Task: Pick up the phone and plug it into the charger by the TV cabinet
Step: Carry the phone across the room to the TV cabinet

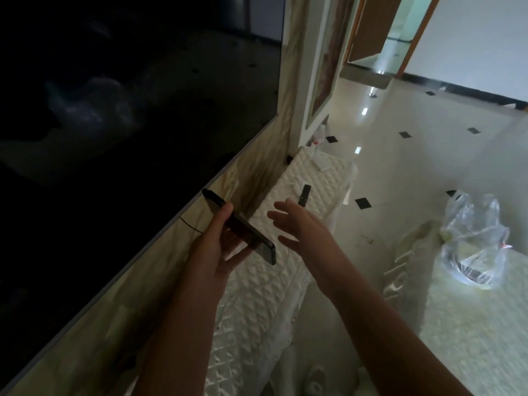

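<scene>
Two bare forearms reach from the near edge over the quilted white cabinet top (pixel 274 281). The left hand (pixel 217 247) holds the dark phone (pixel 243 227) edge-on, thumb on its upper side and fingers (pixel 237 252) curled beneath, above the cabinet beside the TV (pixel 114 124). The right hand (pixel 303 224) hovers just right of the phone, fingers spread and holding nothing. A dark remote (pixel 304 195) lies farther along the cabinet. On the right tabletop (pixel 471 324) sits a clear plastic bag (pixel 474 244), contents unclear. Tiled floor (pixel 400 172) lies open between. No writing is readable.
</scene>
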### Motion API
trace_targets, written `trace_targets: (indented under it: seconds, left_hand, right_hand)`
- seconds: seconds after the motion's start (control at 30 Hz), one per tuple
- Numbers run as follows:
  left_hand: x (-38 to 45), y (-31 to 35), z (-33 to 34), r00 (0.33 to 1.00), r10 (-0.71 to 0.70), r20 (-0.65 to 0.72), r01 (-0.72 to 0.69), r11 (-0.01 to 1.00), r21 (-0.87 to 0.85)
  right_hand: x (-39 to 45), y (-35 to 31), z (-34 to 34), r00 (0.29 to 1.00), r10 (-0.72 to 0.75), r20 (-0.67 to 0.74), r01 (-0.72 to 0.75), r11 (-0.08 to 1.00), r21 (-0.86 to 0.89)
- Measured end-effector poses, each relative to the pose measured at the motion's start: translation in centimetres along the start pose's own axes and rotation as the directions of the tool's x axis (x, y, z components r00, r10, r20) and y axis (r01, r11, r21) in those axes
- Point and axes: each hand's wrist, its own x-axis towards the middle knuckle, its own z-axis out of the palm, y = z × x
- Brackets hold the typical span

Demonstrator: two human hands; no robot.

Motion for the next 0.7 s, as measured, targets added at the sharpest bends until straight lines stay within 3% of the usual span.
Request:
trace_targets:
  seconds: [0.23,0.37,0.53,0.7]
  left_hand:
    - [3.3,0.2,0.7,0.996,0.056,-0.073,-0.053,0.998,0.042]
    - [5.8,-0.2,1.7,0.979,0.066,-0.193,-0.066,0.998,0.007]
    - [8.7,-2.7,3.3,0.93,0.031,-0.365,-0.042,0.999,-0.024]
    - [12.1,-7.1,3.8,0.825,0.01,-0.565,-0.084,0.991,-0.106]
  right_hand:
    - [5.7,-0.3,-0.2,0.995,0.035,0.093,-0.035,0.999,-0.005]
    - [9.7,-0.4,-1.5,0.98,0.065,0.188,-0.057,0.997,-0.046]
    - [15.3,0.4,-4.1,0.943,0.132,0.307,-0.101,0.988,-0.114]
    - [20.6,4.5,-4.7,0.883,0.201,0.424,-0.134,0.974,-0.184]
